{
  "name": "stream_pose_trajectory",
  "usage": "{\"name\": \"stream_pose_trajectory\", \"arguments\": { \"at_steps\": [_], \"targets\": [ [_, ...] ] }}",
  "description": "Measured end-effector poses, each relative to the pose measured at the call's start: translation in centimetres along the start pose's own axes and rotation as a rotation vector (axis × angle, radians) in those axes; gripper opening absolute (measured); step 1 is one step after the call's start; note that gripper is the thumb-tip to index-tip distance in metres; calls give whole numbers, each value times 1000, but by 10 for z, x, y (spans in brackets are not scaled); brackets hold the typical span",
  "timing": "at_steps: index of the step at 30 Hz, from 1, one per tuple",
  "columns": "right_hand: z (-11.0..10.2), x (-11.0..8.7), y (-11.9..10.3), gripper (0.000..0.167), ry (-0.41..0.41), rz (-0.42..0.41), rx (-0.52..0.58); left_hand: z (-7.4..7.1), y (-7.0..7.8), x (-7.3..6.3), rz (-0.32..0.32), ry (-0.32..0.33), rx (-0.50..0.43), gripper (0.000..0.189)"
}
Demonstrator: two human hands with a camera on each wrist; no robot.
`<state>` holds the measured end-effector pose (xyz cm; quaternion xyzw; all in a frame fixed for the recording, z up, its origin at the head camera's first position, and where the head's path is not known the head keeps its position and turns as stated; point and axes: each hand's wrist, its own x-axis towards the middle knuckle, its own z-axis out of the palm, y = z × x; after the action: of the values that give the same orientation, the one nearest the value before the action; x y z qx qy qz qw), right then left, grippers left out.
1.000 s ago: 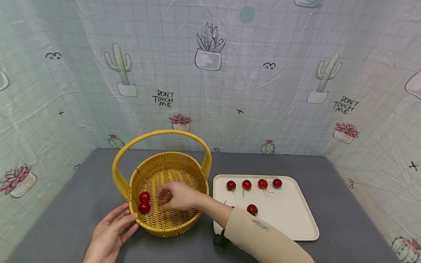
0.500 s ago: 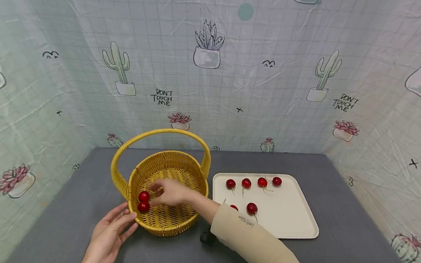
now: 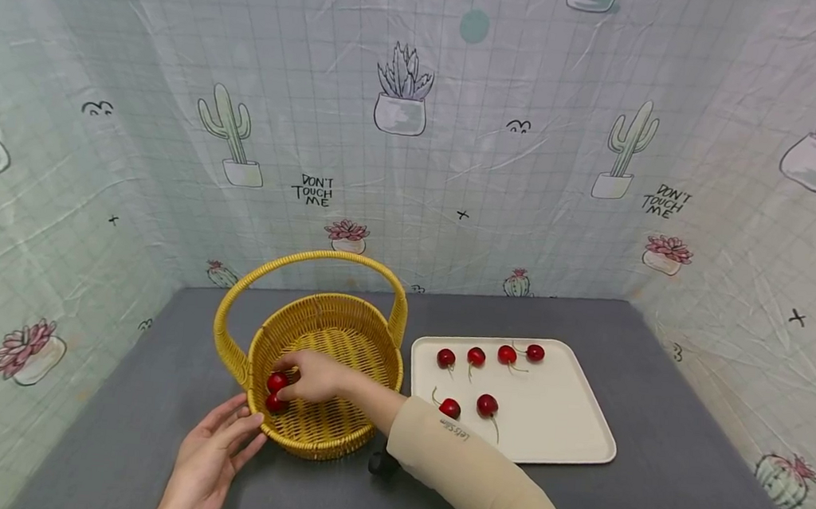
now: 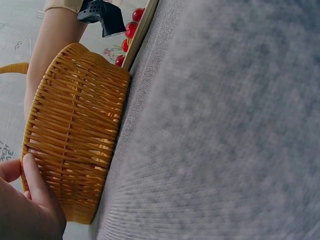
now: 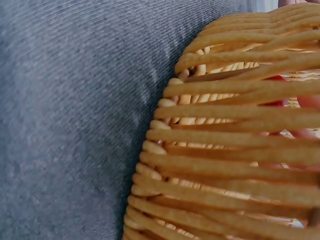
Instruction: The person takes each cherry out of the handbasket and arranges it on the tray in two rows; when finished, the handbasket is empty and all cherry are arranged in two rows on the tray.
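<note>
The yellow woven basket [image 3: 321,445], with its tall arched handle [image 3: 322,254], stands on the grey tabletop. My left hand [image 3: 209,450] holds its near-left rim; in the left wrist view, a digit of the left hand [image 4: 35,205] lies against the outer wall. Inside the basket, my right hand [image 3: 315,377] reaches to the left side. Its thumb and fingers are around a red cherry [image 3: 277,382]. Just below sits a second cherry [image 3: 273,403], partly covered by the thumb. The basket's weave [image 5: 240,155] hides most of the right hand in the right wrist view.
A cream tray [image 3: 561,410] lies to the right of the basket, with several stemmed cherries on it, one of them a dark cherry [image 3: 486,405]. A printed curtain [image 3: 458,170] hangs behind and at both sides. The right sleeve [image 3: 463,467] crosses the tray's near-left corner.
My right hand has moved left inside the basket, from beside the two cherries until its fingers are around the upper one. The left hand has stayed at the rim.
</note>
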<state>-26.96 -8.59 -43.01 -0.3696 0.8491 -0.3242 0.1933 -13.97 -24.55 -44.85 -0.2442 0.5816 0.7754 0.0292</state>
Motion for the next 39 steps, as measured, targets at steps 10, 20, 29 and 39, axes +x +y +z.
{"name": "stream_pose_trajectory", "arguments": {
  "at_steps": [10,20,29,39],
  "targets": [
    [4,3,1,28,-21,-36,-62,0,0,1,5,-2,-10,58],
    [3,4,3,22,2,-52,-66,-1,-1,0,4,3,-12,57],
    [-9,-6,12,21,62,-46,-6,1,-2,0,8,6,-9,55],
    [-26,-16,23,18,166,-57,62,1,-2,2,12,19,-8,58]
  ]
}}
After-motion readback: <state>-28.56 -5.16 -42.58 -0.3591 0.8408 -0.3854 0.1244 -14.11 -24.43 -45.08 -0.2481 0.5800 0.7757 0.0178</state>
